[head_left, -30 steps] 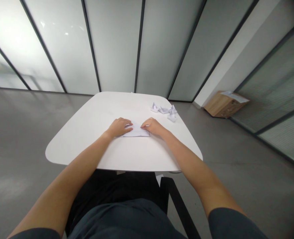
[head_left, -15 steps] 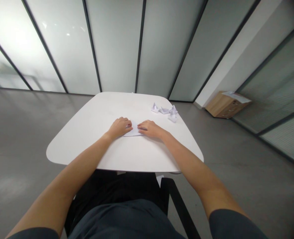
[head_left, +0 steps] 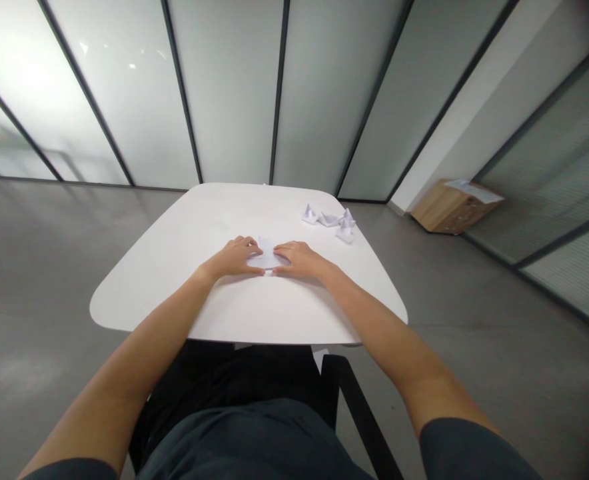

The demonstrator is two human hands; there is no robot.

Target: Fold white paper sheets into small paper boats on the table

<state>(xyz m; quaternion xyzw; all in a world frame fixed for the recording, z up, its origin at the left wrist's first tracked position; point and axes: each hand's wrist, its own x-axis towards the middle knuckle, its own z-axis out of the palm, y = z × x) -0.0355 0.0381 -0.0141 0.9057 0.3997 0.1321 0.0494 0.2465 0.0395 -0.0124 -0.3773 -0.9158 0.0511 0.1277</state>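
A folded sheet of white paper (head_left: 267, 257) lies on the white rounded table (head_left: 254, 210), its point rising between my hands. My left hand (head_left: 233, 259) presses on its left side with the fingertips on the fold. My right hand (head_left: 297, 260) lies on its right side, fingers pointing inward. The two hands nearly meet and hide much of the sheet. Several small folded paper shapes (head_left: 328, 220) sit farther back on the tabletop, to the right of my hands.
A black chair frame (head_left: 354, 400) stands at the table's near edge. A low wooden cabinet (head_left: 452, 208) with papers on top stands on the grey floor at the right. Frosted glass panels run behind the table.
My hands have moved closer together, the right one most. The paper has changed from a flat strip to a narrower shape with a raised point.
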